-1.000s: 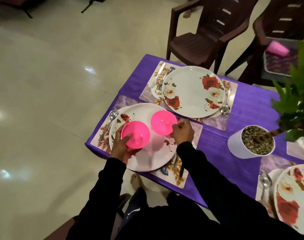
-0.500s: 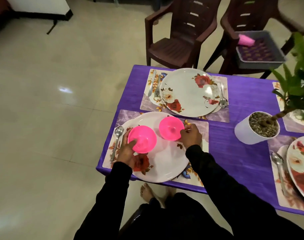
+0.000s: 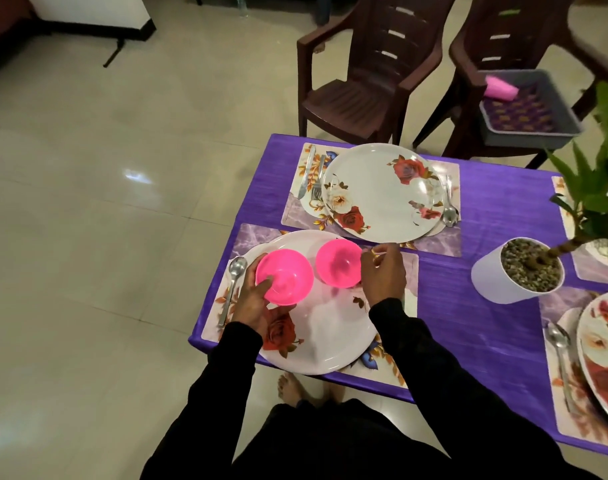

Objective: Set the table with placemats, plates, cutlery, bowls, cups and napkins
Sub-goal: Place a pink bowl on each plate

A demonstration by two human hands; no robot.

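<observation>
Sitting side by side on the near floral plate point(image 3: 316, 327), two pink plastic bowls are handled: left bowl point(image 3: 284, 276) is gripped at its rim by the left hand point(image 3: 255, 299); right hand point(image 3: 382, 275), fingers loosely curled, rests just beside the right bowl point(image 3: 338, 263), contact unclear. Bowls are judged light, stiff, slick; rim is best pinched. Spoon point(image 3: 231, 289) and potted plant point(image 3: 518, 270) crowd the worktop point(image 3: 486, 327).

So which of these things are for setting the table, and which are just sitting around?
For the job: two pink bowls, near plate, far plate, placemats, spoon, knife and fork, grey tray with a pink cup.

Just around: potted plant, empty chair.
</observation>
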